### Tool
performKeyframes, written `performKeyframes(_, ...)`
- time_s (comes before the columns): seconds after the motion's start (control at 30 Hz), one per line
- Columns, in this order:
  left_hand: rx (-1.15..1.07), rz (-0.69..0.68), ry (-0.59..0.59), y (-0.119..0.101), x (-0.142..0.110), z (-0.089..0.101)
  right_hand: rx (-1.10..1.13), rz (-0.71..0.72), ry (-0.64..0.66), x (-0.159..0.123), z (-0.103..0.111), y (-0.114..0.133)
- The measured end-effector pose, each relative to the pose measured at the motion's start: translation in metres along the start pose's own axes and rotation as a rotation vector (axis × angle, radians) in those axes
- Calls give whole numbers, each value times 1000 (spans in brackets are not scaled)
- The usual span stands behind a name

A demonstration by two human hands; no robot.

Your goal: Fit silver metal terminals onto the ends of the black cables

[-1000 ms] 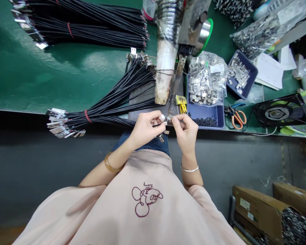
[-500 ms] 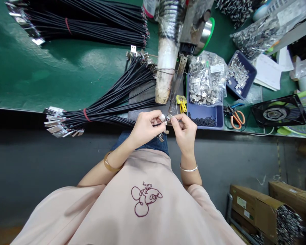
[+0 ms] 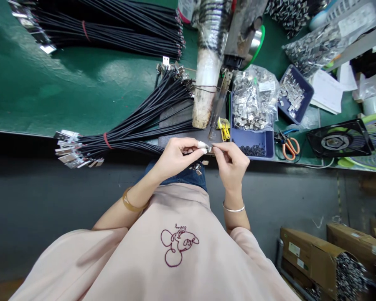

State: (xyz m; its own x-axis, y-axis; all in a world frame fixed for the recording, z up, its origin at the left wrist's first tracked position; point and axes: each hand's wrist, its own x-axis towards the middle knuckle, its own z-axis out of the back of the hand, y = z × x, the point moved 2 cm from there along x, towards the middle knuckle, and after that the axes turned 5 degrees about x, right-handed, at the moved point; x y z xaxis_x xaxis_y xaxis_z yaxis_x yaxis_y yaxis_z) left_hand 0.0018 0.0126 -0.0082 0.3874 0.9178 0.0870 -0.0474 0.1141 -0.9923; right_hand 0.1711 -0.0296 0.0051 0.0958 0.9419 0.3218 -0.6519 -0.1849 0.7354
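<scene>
At the table's front edge, both of my hands meet fingertip to fingertip. My left hand [image 3: 178, 158], with white coverings on its fingertips, pinches a small metal connector [image 3: 209, 149]. My right hand [image 3: 232, 164] is closed too, its thumb and forefinger pressed at the connector's right side. Fingers hide most of the piece. To the left lies a bundle of black USB cables [image 3: 134, 113], tied with a red band; some of its strands run behind my left hand. Several metal cable ends [image 3: 196, 169] dangle just below that hand.
A soldering-stand-like metal arm [image 3: 221, 102] and a white, stained tube [image 3: 203, 88] come down close above my hands. On the right are a blue tray [image 3: 270, 144] with bagged metal shells, orange-handled pliers [image 3: 290, 148] and a black fan [image 3: 336, 141]. Another cable bundle [image 3: 119, 35] lies behind.
My fingertips have closed together around the small connector, which is now more covered. The right hand has shifted slightly right; the black cable seen in the left fingers is now hidden.
</scene>
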Motion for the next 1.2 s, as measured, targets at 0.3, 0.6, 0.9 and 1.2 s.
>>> performKeyframes(0.3, -47, 91, -158, 3, -1, -13, 5, 21, -378, -9, 20, 13)
performKeyframes(0.6, -22, 74, -158, 4, 2, -11, 261, -106, -94, -5, 1, 14)
performKeyframes(0.9, 228, -82, -233, -5, -2, -15, 34, 217, -77, 3, -6, 15)
performKeyframes(1.2, 168, -16, -241, -7, 0, -15, 175, 76, -14, 11, -3, 13)
